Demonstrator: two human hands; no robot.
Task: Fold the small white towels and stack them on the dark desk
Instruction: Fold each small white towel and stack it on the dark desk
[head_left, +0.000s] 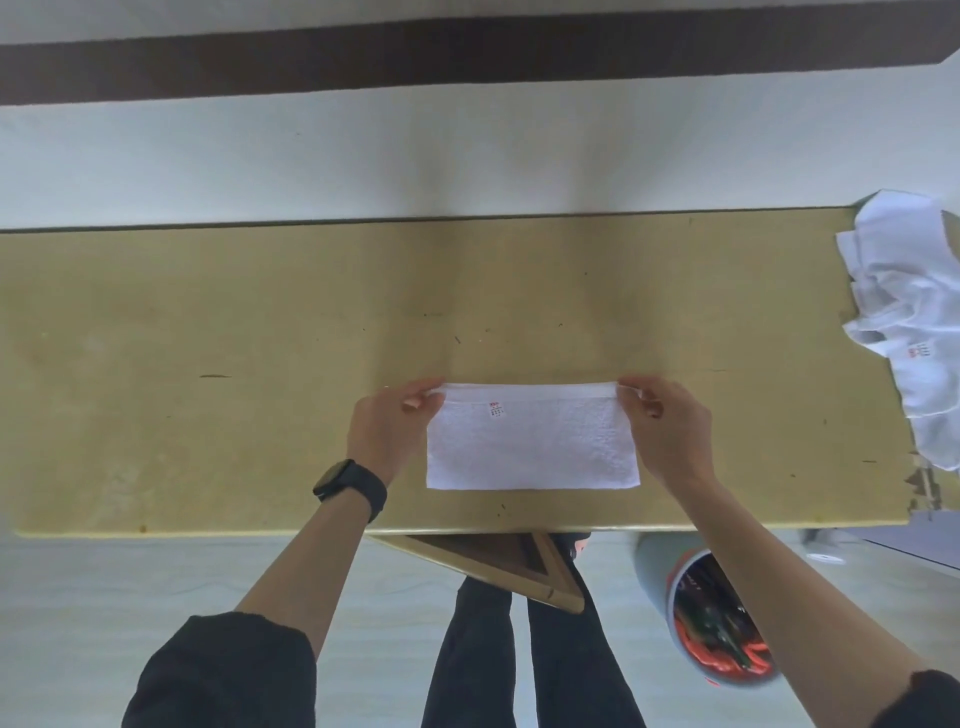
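Note:
A small white towel (532, 447) lies folded into a flat rectangle near the front middle of the yellowish desk (234, 364). A tiny red label shows near its far left corner. My left hand (387, 426) pinches the towel's far left corner between thumb and fingers. At the far right corner my right hand (667, 426) pinches the same far edge. A loose heap of white towels (909, 312) sits at the desk's right end, unfolded and spilling past the edge.
A white wall rises behind the desk with a dark band (467, 57) high up. Below the front edge are a wooden frame (498, 566), my dark trouser legs, and a grey bin (711, 623) holding red and dark items.

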